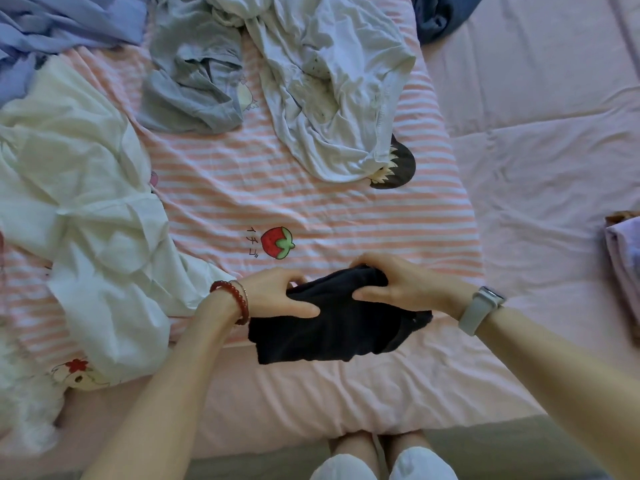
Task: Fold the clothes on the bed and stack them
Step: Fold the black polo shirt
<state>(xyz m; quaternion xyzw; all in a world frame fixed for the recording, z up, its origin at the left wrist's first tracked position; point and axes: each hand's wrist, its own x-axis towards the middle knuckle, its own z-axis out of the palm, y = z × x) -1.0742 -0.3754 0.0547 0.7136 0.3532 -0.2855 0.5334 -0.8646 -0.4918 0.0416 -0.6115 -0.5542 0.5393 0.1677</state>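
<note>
One bed (540, 140) fills our view, its pale pink cover bare at 3 o'clock and along the near edge. One pink-and-white striped sheet (294, 202) lies across the middle, printed with a single red strawberry (277, 242) near the centre and a dark cartoon figure (398, 168) at about 1 o'clock.

We count five loose garments still unfolded on it: one large white piece (86, 202) crumpled at 9 o'clock, one pale grey-white top (329, 91) at 12 o'clock, one grey-blue piece (194, 88) at 11 o'clock beside it, one lilac-blue piece (59, 26) in the far 10 o'clock corner, and one dark blue piece (436, 15) at the top edge near 1 o'clock. At 3 o'clock, cut by the frame, sits one small stack of folded lilac cloth (623, 258).

One black garment (332, 327) lies partly folded at 6 o'clock, on the near edge of the bed where stripes meet plain pink. Both of our hands grip its far edge: the left hand (277, 296), fingers (294, 280) curled over the cloth and thumb pressed on top, and the right hand (401, 285), curled around the bunched fold likewise.

One red bead bracelet (235, 299) circles the left wrist; one grey-strapped watch (481, 310) circles the right.
</note>
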